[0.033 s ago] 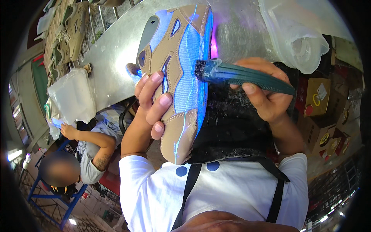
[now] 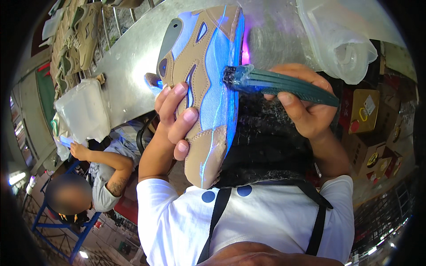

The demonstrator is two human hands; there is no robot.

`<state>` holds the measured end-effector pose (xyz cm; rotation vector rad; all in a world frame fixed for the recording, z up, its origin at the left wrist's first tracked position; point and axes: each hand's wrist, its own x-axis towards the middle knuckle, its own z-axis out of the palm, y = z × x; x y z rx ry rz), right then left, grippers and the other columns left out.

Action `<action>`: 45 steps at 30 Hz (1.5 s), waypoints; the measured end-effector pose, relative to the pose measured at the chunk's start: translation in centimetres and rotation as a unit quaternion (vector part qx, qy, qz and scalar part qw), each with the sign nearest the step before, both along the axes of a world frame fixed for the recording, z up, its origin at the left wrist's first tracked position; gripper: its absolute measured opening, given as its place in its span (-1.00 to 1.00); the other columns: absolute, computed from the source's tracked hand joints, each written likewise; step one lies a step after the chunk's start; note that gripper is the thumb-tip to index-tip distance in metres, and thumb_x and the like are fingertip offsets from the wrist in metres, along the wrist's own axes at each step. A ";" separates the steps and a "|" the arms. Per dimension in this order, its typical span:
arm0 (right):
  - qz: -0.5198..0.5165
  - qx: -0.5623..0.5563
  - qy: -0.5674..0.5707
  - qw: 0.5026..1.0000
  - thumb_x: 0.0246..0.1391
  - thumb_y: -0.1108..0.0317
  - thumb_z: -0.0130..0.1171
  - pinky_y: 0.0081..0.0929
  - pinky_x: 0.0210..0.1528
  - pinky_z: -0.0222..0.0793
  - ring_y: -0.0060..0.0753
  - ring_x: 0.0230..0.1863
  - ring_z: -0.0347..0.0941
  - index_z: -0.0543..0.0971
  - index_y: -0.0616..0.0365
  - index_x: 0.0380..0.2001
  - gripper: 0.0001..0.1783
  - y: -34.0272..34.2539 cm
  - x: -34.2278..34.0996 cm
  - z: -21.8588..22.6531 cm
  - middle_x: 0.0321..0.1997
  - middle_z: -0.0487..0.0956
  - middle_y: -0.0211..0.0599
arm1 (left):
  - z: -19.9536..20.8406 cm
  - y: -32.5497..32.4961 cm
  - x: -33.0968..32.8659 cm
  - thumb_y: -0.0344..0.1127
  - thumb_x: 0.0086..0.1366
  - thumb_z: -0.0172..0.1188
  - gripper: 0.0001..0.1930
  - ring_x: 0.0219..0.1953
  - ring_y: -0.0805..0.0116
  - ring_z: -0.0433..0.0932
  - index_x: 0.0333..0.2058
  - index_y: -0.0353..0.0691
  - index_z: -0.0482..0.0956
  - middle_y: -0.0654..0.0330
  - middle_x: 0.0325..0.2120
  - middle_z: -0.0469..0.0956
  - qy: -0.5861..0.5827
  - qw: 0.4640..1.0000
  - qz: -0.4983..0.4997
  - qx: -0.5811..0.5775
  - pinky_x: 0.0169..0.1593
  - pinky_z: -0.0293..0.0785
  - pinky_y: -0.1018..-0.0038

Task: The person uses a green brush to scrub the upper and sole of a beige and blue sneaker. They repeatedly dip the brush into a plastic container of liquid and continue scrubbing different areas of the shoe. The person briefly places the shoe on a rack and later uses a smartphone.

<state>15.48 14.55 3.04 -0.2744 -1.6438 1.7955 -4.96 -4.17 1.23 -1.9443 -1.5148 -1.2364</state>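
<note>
A beige shoe upper (image 2: 202,44) on its form stands toe-down in front of me. Its fabric panels look blue under coloured light, and a thin bright line runs along its lower side. My left hand (image 2: 175,117) grips it from the left, fingers wrapped over the side and the palm hidden behind. In my right hand (image 2: 306,99) is a brush (image 2: 282,84) with a green ribbed handle, pinched between thumb and fingers. Its short dark bristle end touches the shoe's side near the lower edge, about midway along.
Behind the shoe is a metal tabletop (image 2: 133,57), with cloudy plastic tubs (image 2: 341,48) at right and another plastic container (image 2: 84,108) at left. More beige shoes (image 2: 75,44) hang at far left. A co-worker's hand (image 2: 80,150) is nearby on the left. Cardboard boxes (image 2: 370,150) stand at right.
The brush has shifted very slightly upward along the shoe's edge. My left hand and the shoe stay in place.
</note>
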 end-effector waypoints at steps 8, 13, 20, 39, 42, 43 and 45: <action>-0.040 0.067 -0.039 0.996 0.17 0.66 0.19 -0.47 -0.18 0.58 -0.39 -0.23 0.61 0.55 0.51 -0.08 -0.76 1.4 -1.2 1.2 -0.09 0.63 0.08 | 1.3 -0.2 -0.8 -0.16 0.34 0.19 -0.23 0.04 -0.24 0.53 0.38 -0.06 -0.04 -0.05 0.17 0.32 0.066 0.997 0.003 -0.043 0.19 0.31 -0.19; -0.125 0.128 -0.044 0.983 0.01 0.61 0.42 -0.61 -0.28 0.54 -0.54 -0.31 0.63 0.61 0.35 -0.20 -0.74 1.7 -2.4 2.2 -0.20 0.70 -0.17 | 1.7 -0.2 -0.4 -0.21 0.32 0.28 -0.16 0.00 -0.24 0.58 0.39 -0.08 -0.11 0.02 0.15 0.32 0.101 0.993 0.020 -0.061 0.16 0.37 -0.18; -0.143 0.174 -0.132 0.965 0.08 0.65 0.33 -0.56 -0.07 0.51 -0.43 -0.15 0.60 0.59 0.44 -0.15 -0.75 1.3 -2.7 4.5 -0.12 0.67 -0.09 | 2.3 -0.1 -0.7 -0.17 0.34 0.27 -0.18 0.02 -0.19 0.57 0.38 -0.07 -0.11 0.01 0.15 0.32 0.125 0.989 -0.008 -0.077 0.18 0.36 -0.18; -0.096 0.198 -0.076 0.973 0.16 0.65 0.27 -0.54 -0.15 0.60 -0.39 -0.19 0.66 0.58 0.46 -0.07 -0.75 2.6 -2.0 2.8 -0.05 0.65 0.05 | 2.1 -0.6 -1.0 -0.16 0.33 0.27 -0.18 0.01 -0.18 0.56 0.37 -0.05 -0.10 0.02 0.15 0.31 0.130 0.989 -0.004 -0.067 0.15 0.39 -0.16; 0.007 0.150 -0.028 0.988 0.22 0.64 0.22 -0.48 -0.13 0.63 -0.32 -0.19 0.66 0.54 0.50 -0.02 -0.73 3.4 -0.5 1.2 0.03 0.61 0.17 | 1.7 -0.6 -0.8 -0.18 0.31 0.28 -0.16 0.01 -0.21 0.56 0.38 -0.02 -0.11 0.04 0.15 0.31 0.107 0.992 0.009 -0.067 0.13 0.39 -0.18; 0.042 0.123 -0.017 0.991 0.25 0.57 0.23 -0.43 -0.14 0.66 -0.27 -0.19 0.67 0.53 0.51 0.00 -0.71 3.2 -0.1 0.6 0.05 0.59 0.24 | 1.7 -0.8 -0.8 -0.18 0.30 0.29 -0.15 0.02 -0.22 0.55 0.38 -0.01 -0.11 0.03 0.15 0.31 0.102 0.992 0.010 -0.067 0.13 0.38 -0.19; 0.076 0.061 0.010 0.995 0.27 0.52 0.23 -0.43 -0.16 0.66 -0.27 -0.20 0.67 0.52 0.50 0.02 -0.68 2.3 0.5 -0.1 0.04 0.59 0.25 | 0.6 -0.5 -1.2 -0.19 0.30 0.28 -0.14 0.03 -0.24 0.54 0.39 0.01 -0.12 0.03 0.15 0.31 0.109 0.994 0.012 -0.031 0.13 0.37 -0.21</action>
